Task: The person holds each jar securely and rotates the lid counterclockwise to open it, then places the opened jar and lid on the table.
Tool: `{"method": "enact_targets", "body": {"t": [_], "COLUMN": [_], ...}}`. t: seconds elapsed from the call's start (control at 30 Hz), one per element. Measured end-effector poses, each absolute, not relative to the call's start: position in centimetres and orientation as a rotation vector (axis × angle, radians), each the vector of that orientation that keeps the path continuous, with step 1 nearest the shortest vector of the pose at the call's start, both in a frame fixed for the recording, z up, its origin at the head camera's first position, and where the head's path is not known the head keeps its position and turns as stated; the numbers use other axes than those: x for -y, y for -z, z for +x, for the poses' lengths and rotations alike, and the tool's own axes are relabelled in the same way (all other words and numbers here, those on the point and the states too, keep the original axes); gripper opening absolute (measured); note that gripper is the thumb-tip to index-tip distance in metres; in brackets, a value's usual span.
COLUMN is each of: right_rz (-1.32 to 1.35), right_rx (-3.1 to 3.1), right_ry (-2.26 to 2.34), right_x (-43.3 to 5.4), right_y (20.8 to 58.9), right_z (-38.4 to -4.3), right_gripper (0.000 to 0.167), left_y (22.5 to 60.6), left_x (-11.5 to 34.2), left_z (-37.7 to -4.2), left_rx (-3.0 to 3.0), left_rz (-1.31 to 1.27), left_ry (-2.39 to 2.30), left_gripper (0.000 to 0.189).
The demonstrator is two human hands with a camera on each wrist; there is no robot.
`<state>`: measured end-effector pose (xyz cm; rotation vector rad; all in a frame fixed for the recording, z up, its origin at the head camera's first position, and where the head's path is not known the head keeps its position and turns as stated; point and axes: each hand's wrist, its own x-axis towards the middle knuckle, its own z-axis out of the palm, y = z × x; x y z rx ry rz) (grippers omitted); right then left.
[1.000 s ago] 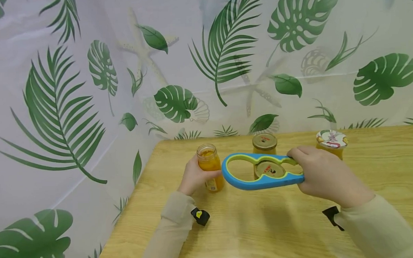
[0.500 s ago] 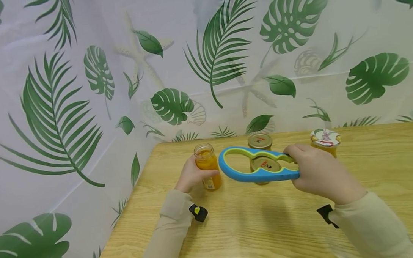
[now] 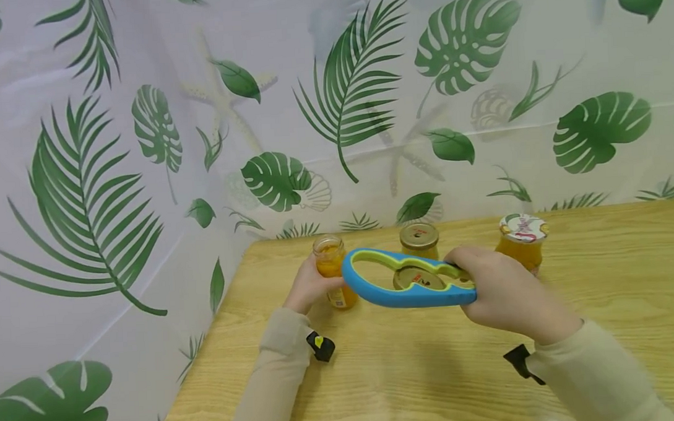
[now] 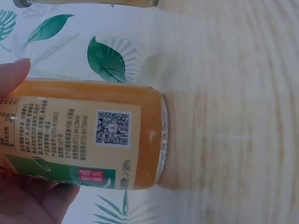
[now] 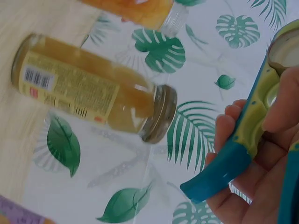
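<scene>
My left hand (image 3: 308, 284) grips an open glass jar (image 3: 330, 268) of orange fruit, standing upright on the table. Its label with a square code fills much of the left wrist view, where fingers (image 4: 14, 74) wrap the upper part. My right hand (image 3: 504, 291) holds a blue and lime-green jar opener (image 3: 407, 300) by one end, raised over the table. Inside the opener's cutout sits a gold lid (image 3: 418, 277); the right wrist view shows that lid's pale underside (image 5: 286, 50). The opener's far loop overlaps the open jar's right side in the head view.
Behind the opener stands a closed jar with a gold lid (image 3: 418, 235), its pale amber contents visible in the right wrist view. Farther right is a rounder jar (image 3: 522, 244) under a patterned white lid. A leaf-print sheet (image 3: 289, 113) hangs along the table's back and left.
The opener, with the gold lid in it, has shifted left until its loop overlaps the open jar. My left hand keeps its grip. The head view has turned slightly right.
</scene>
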<state>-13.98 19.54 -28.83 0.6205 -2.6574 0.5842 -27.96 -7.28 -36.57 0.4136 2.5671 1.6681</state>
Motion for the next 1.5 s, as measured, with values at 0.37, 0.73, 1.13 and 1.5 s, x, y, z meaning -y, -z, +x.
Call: {"method": "enact_targets", "body": {"t": [0.37,0.73,1.13,1.5], "right_rz": [0.942,0.8,0.492,0.594], "right_rx": [2.609,2.402,1.786,1.711], "right_ry": [-1.113,-2.437,-3.376,-3.511], "right_x": [-16.2,-12.1,-7.1,-5.8], "right_y": [29.6,32.1,35.2,37.0], "right_z": [-13.8,-13.7,-14.2,-13.9], "right_gripper": [0.032,0.032,0.035,0.039], "left_y": [37.8,36.9,36.6,36.2], "left_x": [9.2,13.2,14.3,14.3], "left_z": [-26.3,-24.5,-23.1,-23.4], "left_rx": [-2.703,-2.697,-2.878,-2.831], "left_rz": [0.328,0.429,0.719,0.8], "left_ry": [-1.624,-1.467,-1.268,-1.273], "left_gripper": [0.072,0.045,0.036,0.034]}}
